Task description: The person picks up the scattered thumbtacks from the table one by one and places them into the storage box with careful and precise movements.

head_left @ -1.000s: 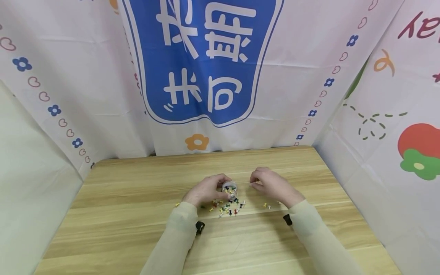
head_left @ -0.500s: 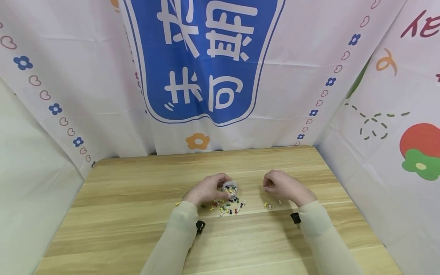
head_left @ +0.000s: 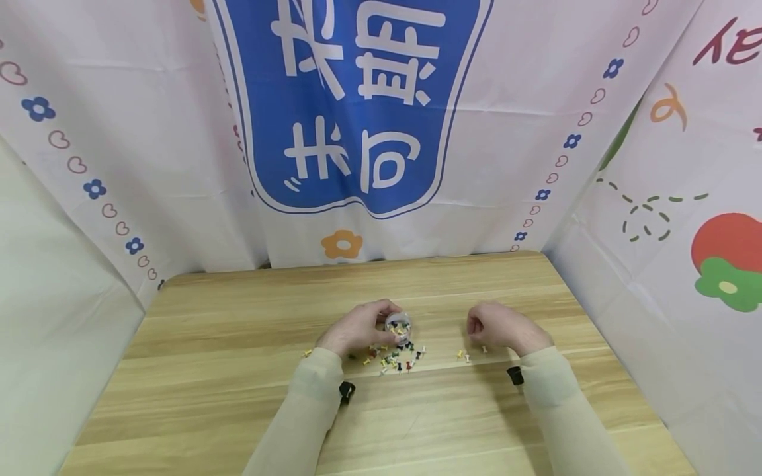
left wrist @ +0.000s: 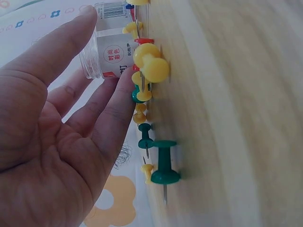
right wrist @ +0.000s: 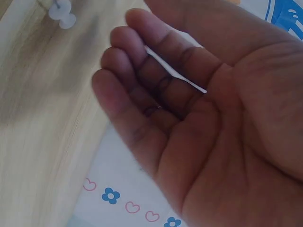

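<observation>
My left hand (head_left: 357, 328) grips a small clear plastic jar (head_left: 397, 320) that stands on the wooden table, its mouth facing up and coloured pushpins inside. A printed label (left wrist: 113, 52) shows on the jar's side in the left wrist view. Loose pushpins lie around its base, among them a yellow pushpin (left wrist: 150, 64) and a green pushpin (left wrist: 164, 163). To the right, my right hand (head_left: 503, 326) hovers low over the table with loosely curled fingers and nothing visible in them. A white pushpin (right wrist: 61, 13) lies just off its fingertips.
Near my right hand lie a yellow pushpin (head_left: 460, 354) and a second white pushpin (head_left: 467, 358). Another yellow pushpin (head_left: 307, 353) sits left of my left wrist. A printed cloth (head_left: 342, 244) hangs behind the table's (head_left: 238, 396) back edge.
My right hand has moved right, away from the jar, and then a little toward me, close to the white pushpin. The left hand and the jar have stayed put.
</observation>
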Tool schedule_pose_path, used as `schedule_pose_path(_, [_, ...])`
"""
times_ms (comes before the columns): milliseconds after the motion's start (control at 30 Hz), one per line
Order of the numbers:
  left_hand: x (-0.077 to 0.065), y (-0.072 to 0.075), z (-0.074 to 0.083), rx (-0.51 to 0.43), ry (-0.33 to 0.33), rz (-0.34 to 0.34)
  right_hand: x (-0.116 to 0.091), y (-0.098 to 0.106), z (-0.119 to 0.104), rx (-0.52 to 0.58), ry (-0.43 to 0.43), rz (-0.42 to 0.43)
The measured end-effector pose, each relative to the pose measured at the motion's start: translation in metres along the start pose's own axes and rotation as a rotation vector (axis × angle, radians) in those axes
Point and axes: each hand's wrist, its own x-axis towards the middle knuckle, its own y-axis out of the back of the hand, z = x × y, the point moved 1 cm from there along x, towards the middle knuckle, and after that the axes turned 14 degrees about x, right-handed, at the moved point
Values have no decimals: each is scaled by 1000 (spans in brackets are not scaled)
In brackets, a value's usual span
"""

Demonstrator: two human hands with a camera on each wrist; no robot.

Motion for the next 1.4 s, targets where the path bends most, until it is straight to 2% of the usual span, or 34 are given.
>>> schedule_pose_path(367, [-1, 1, 1, -4, 2, -5, -11, 1, 1, 24, -192, -50])
schedule_pose_path(733, [-1, 1, 2, 3, -6, -3, -10, -1, 3, -9, -201, -51])
schedule_pose_path(1067, [0, 0, 2, -5, -2, -3, -8, -1, 2, -10, -147, -35])
schedule_pose_path(1400, [-1, 0, 3, -13, 9, -1, 1, 0, -1, -68, 32, 79])
